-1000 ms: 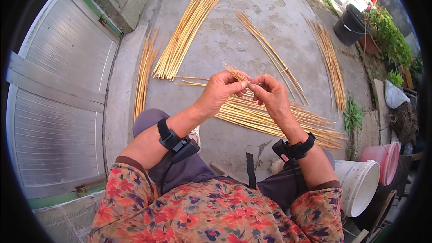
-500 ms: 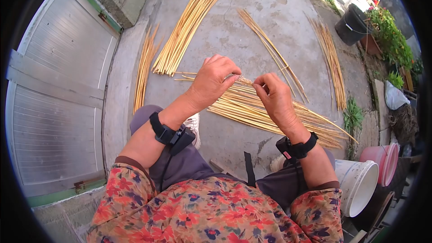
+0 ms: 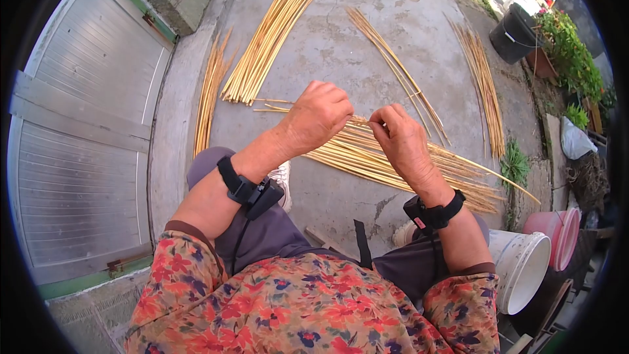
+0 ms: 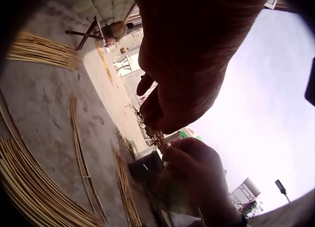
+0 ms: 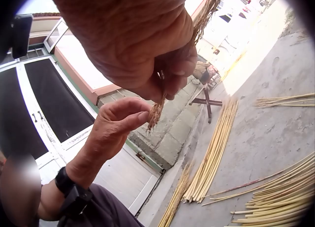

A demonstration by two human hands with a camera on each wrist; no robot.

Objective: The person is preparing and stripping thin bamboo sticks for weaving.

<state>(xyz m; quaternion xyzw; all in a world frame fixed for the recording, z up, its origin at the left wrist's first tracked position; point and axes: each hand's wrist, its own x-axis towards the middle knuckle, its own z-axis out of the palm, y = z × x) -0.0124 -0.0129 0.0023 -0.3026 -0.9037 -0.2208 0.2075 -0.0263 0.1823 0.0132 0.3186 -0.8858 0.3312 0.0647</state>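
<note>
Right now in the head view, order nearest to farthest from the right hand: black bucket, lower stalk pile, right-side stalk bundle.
1. Lower stalk pile, beneath the right hand.
2. Right-side stalk bundle, farther right.
3. Black bucket, beyond the bundle, upper right.

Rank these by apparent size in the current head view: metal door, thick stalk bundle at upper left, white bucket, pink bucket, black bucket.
1. Metal door
2. Thick stalk bundle
3. White bucket
Unranked, smallest: pink bucket and black bucket; they look too alike to separate.
</note>
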